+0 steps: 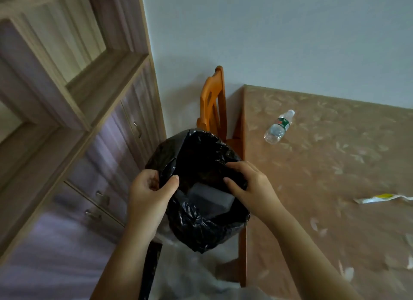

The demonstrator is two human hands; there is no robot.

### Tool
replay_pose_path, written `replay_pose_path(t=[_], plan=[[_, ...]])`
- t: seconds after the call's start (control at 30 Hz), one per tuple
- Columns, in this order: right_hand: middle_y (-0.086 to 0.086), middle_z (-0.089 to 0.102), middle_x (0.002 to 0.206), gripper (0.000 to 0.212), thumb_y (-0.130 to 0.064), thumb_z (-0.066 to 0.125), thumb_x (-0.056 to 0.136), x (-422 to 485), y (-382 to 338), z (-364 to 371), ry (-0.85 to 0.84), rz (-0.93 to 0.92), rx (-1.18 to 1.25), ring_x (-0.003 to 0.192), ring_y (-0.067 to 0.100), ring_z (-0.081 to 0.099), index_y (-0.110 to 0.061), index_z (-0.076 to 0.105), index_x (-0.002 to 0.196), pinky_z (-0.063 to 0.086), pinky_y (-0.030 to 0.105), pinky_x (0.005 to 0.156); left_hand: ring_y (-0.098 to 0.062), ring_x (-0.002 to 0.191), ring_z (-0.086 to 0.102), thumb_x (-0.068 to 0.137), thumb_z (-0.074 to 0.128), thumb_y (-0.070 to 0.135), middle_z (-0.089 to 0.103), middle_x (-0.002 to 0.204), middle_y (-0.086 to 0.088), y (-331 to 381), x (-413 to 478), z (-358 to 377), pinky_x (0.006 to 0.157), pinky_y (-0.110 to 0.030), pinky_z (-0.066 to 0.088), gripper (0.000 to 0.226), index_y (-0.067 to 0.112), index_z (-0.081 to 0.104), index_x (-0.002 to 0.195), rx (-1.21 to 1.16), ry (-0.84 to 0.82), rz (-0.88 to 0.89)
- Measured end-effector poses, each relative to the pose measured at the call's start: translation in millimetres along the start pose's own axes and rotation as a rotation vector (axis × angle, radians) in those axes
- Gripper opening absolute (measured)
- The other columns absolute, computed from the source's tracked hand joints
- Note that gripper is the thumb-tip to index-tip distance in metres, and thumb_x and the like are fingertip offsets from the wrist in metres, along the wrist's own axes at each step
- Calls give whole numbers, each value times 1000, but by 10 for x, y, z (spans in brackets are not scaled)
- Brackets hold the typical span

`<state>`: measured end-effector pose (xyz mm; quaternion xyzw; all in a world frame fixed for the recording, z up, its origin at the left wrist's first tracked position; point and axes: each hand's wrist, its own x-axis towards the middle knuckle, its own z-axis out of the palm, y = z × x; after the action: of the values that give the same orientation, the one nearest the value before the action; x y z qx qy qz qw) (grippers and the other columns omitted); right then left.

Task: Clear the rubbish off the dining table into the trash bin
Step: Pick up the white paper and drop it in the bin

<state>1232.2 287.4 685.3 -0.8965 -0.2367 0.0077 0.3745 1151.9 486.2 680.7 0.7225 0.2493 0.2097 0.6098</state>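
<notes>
A pale wooden shelf unit (73,125) with handled drawers filled the left side. To its right, an orange wooden chair (212,103) stood against the plain blue-grey wall (290,42), at the table's end. In front of the chair, the black bin bag (201,228) was held open beside the dining table (335,176), and a pale flat box (210,199) lay inside it. The table had a brownish, leaf-patterned top. A clear plastic bottle (278,127) lay on its side near the far-left corner, and a white-and-yellow wrapper (384,198) lay well apart from it at the right edge of view. The left hand (149,194) pinched the bag's left rim between thumb and curled fingers. The right hand (250,185) gripped the right rim, its fingers curled over the plastic.
</notes>
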Motion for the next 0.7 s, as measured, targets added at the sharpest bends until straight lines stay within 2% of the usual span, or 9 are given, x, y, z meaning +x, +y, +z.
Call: replay_pose_path(t=[0.1,0.2,0.27,0.37,0.47,0.57,0.7], plan=[[0,57,113,33,-27,58,84,134,-217,238,-7,-42,-96,104,12,51,-17,54,116,39,17,86,-14,53,46,73,72,24,45,54,3,-112,96,-312,51,-31,38,31,16,46,59,48,114,-32],[4,59,116,33,-24,59,84,278,-433,506,26,-47,-169,107,20,51,-14,56,115,43,29,88,-16,49,36,68,70,34,35,47,10,-133,236,-604,51,-31,30,39,23,36,52,77,128,1],[7,60,114,32,-22,59,84,344,-545,672,60,-29,-206,107,24,53,-11,57,113,45,34,88,-17,48,36,69,70,33,35,48,9,-115,340,-756,49,-29,30,39,24,36,53,116,128,53],[10,62,112,30,-20,60,83,377,-656,846,84,0,-235,105,28,55,-8,59,110,46,37,85,-16,50,41,72,72,20,43,55,0,-84,490,-907,46,-22,36,31,14,44,62,130,144,121],[12,61,113,31,-19,60,82,391,-699,895,86,20,-265,107,31,54,-8,59,110,46,40,86,-19,52,46,73,72,20,50,59,-5,-33,615,-980,49,-32,41,26,9,49,67,170,150,163],[10,61,115,32,-22,60,82,460,-718,861,105,55,-302,109,29,53,-9,59,111,45,42,88,-19,54,48,74,71,21,52,62,-5,17,739,-979,51,-32,41,23,10,51,71,120,134,178],[13,62,111,29,-19,62,81,661,-685,834,150,81,-317,104,33,55,-6,61,107,47,43,83,-20,60,53,74,70,25,57,69,-11,83,955,-882,55,-27,42,24,6,55,78,67,97,219]])
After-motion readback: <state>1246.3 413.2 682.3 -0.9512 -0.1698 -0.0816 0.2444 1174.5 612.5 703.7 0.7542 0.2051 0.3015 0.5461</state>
